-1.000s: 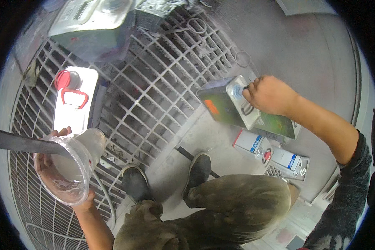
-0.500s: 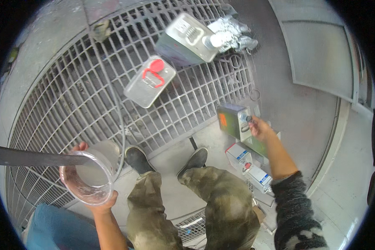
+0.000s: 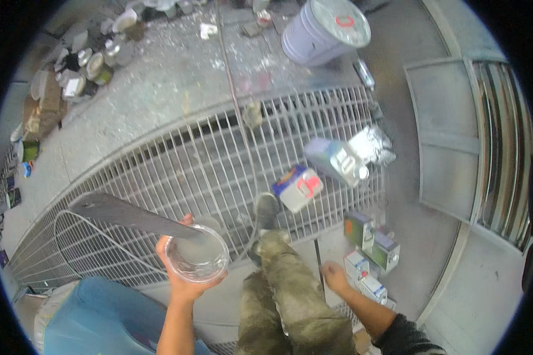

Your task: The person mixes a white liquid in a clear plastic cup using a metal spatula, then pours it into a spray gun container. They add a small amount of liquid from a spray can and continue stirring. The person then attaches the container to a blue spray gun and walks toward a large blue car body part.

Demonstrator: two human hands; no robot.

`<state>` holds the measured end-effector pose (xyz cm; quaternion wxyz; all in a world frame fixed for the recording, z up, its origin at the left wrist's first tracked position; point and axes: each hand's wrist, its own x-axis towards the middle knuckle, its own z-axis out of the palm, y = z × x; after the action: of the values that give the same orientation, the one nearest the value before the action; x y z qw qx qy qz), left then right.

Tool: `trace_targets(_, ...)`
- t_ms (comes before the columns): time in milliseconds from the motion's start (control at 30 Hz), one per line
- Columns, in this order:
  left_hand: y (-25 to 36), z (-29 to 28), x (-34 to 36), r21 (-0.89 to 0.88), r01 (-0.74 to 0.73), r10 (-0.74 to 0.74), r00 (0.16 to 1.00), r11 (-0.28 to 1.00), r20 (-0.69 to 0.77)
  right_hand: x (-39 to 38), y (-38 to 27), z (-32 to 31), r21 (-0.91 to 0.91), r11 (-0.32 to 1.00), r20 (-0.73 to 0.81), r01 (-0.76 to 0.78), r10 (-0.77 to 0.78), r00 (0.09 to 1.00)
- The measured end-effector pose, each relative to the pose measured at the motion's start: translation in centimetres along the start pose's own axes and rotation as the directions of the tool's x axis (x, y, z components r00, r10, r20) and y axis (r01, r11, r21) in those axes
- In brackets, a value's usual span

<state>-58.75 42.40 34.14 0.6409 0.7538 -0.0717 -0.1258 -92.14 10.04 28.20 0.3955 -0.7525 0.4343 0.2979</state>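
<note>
My left hand (image 3: 186,281) is wrapped round a clear plastic cup (image 3: 198,275) with some pale liquid in it. A flat, dark grey stir stick (image 3: 133,218) stands slanted in the cup, its long end reaching out to the left. My right hand (image 3: 336,278) hangs beside my leg with fingers curled together; anything in them is too small to make out. Just right of it are a green and grey metal can (image 3: 359,231), another greenish can (image 3: 386,251) and white, blue and red cans (image 3: 357,264).
On the metal grating (image 3: 160,171) stand a can with a red handle (image 3: 299,188) and a larger can (image 3: 331,157) against crumpled foil (image 3: 373,145). Beyond are a big pail (image 3: 323,35) and cluttered containers (image 3: 98,68). A blue-covered object (image 3: 103,316) sits lower left.
My right hand has come off the green and grey can's cap and drawn left toward my leg. My view has swung up and left. The cup stays in my left hand.
</note>
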Motion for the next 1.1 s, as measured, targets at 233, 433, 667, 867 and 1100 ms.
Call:
trace_targets(233,-0.8,-3.9,17.0,-0.033,0.059,-0.058,0.998,0.998,0.037,-2.9,-3.8,2.5,-0.079,0.995,0.220,-0.068,0.084,0.972)
trace_targets(433,-6.4,-7.0,32.0,0.058,0.123,-0.128,0.988,0.991,0.089,5.3,-18.7,-2.3,0.444,0.830,0.284,-0.338,0.228,0.932)
trace_targets(667,-10.9,-10.1,51.6,0.171,0.149,-0.170,0.978,0.974,0.121,14.6,-42.3,-6.8,0.392,0.890,0.141,-0.233,0.192,0.971)
trace_targets(867,-20.8,-10.7,66.7,0.180,-0.025,-0.017,0.974,0.983,0.226,33.3,-53.5,-4.2,0.181,0.983,0.072,0.036,-0.049,0.996)
trace_targets(1100,-29.5,-10.2,76.5,0.217,-0.100,0.008,0.921,0.971,0.390,53.0,-66.1,0.9,-0.097,0.795,0.242,0.599,-0.565,0.789)
